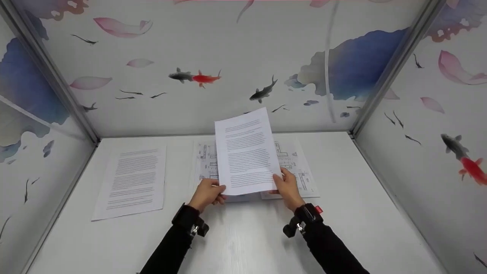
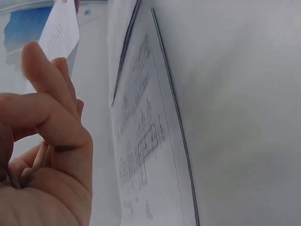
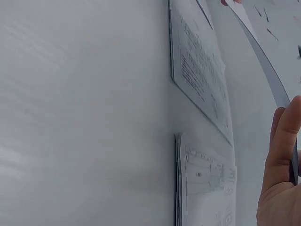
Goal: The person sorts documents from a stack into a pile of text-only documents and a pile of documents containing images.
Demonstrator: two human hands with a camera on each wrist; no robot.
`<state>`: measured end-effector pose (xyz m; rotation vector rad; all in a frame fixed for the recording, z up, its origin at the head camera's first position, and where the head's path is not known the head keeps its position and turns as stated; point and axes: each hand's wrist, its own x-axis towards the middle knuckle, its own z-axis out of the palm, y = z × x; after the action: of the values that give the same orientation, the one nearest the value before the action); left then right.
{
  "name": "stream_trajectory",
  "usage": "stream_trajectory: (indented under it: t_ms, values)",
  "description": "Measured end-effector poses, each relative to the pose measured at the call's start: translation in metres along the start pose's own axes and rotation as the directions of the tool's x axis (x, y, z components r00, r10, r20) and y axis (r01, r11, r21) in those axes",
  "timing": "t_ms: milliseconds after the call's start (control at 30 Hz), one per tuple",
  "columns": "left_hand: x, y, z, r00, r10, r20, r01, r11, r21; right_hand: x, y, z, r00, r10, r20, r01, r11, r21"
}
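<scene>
A printed sheet of paper [image 1: 249, 156], covered in lines of text, is held up tilted above the table. My left hand [image 1: 207, 193] pinches its lower left corner between thumb and fingers. At the lower right edge my right hand [image 1: 288, 187] grips it, thumb on the front and fingers behind. In the right wrist view the paper [image 3: 268, 63] shows nearly edge-on in the right hand [image 3: 282, 160]. Behind and below it lie two stacks of drawing sheets, the left one [image 1: 206, 160] and the right one [image 1: 300, 167], both partly hidden by the held paper.
Another stack of text pages [image 1: 135, 182] lies on the left of the white table [image 1: 236, 243]. Printed panels with fish and petals stand at the back [image 1: 228, 45], left and right, joined by metal corner posts [image 1: 395, 68].
</scene>
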<state>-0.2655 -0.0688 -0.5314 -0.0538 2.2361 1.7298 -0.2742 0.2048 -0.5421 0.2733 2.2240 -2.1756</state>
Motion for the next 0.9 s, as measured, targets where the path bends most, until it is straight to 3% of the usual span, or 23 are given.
stream_trajectory:
  t_ms: [133,333,533,700,900]
  values:
    - [0.006,0.007,0.018,0.999,0.017,0.041,-0.014,0.998,-0.063,0.005,-0.001,-0.020,0.997,0.036,-0.063,-0.038,0.999,-0.024]
    - [0.018,0.014,0.053,0.998,0.035,0.051,-0.029,0.994,-0.106,0.011,-0.003,-0.051,0.989,0.058,-0.133,-0.069,0.994,-0.080]
    - [0.028,0.019,0.083,0.998,0.026,0.057,-0.018,0.990,-0.140,0.014,-0.003,-0.078,0.975,0.154,-0.161,-0.168,0.983,-0.075]
    - [0.032,0.019,0.100,0.997,0.023,0.072,-0.012,0.987,-0.159,0.016,-0.003,-0.093,0.959,0.238,-0.151,-0.250,0.966,-0.064]
    - [0.036,0.016,0.114,0.996,0.051,0.078,-0.042,0.993,-0.114,0.019,-0.001,-0.101,0.951,0.265,-0.156,-0.278,0.959,-0.064]
